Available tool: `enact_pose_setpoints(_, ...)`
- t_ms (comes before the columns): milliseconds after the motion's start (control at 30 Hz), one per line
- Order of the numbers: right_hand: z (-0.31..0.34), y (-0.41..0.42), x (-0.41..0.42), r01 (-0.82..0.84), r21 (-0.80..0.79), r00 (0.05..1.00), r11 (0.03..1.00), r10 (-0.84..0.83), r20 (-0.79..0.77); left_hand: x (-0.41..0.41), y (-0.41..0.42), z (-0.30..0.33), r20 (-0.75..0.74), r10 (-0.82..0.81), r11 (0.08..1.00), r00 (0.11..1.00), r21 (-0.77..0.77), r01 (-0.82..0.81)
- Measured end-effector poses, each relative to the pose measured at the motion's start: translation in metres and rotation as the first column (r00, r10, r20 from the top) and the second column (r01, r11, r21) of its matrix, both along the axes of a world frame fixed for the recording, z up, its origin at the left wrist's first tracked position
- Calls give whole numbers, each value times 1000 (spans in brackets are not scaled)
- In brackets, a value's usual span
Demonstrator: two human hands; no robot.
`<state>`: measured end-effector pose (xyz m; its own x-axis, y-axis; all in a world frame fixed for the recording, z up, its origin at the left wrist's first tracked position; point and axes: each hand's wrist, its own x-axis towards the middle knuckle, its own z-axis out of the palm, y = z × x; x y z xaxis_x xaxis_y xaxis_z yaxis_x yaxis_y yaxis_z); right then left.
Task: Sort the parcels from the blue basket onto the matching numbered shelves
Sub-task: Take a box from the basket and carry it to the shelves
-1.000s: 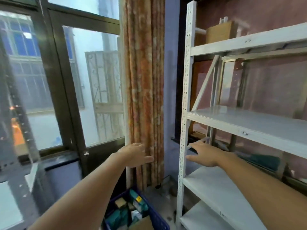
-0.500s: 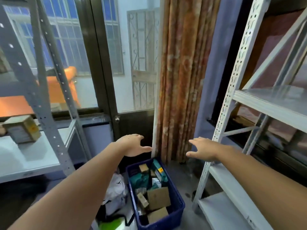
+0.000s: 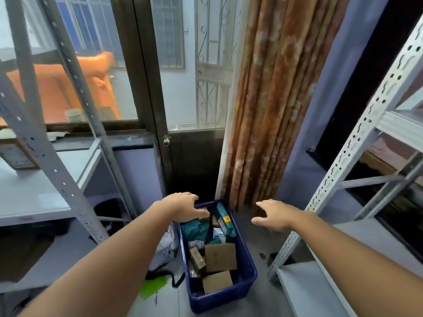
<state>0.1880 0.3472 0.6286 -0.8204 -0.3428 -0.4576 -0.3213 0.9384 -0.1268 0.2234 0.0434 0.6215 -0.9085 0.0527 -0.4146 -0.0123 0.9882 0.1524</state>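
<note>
Parcels fill blue basket on floor. Left hand and right hand hover above, fingers spread, holding nothing. Cardboard boxes look light, stiff (grip opposite edges); teal mailers soft.

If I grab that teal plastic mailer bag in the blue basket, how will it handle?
The crumpled teal plastic mailer bag will probably flop and sag, judging by its wrinkles. Its glossy film may be slippery. It looks soft, so likely not fragile.

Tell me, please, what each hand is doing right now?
Left hand: open, holding nothing, above the blue basket.
Right hand: open, holding nothing.
</note>
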Motion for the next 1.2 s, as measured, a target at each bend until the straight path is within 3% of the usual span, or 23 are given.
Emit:
enact_pose_setpoints(300, -70, -39, -90, 136, -43, 982, 990, -129, 138, -110, -24, -51, 92, -99, 995, 991, -4, 100)
enact_pose_setpoints(600, -149, -30, -136, 153, 16, 946, 988, -152, 287, -174, -24, -116, 232, -90, 993, 969, -55, 106)
enact_pose_setpoints(767, -205, -20, -159, 154, 30, 922, 988, -154, 355, -187, -15, -169, 299, -12, 1000, 954, -8, 15)
enact_pose_setpoints(967, -338, -12, -185, 132, 29, 911, 991, -133, 391, -208, 1, -304, 338, 16, 1000, 941, -5, -15)
enact_pose_setpoints(1200, -570, -8, -202, 118, 58, 890, 991, -131, 438, -224, 8, -544, 401, 98, 994, 911, 14, -113)
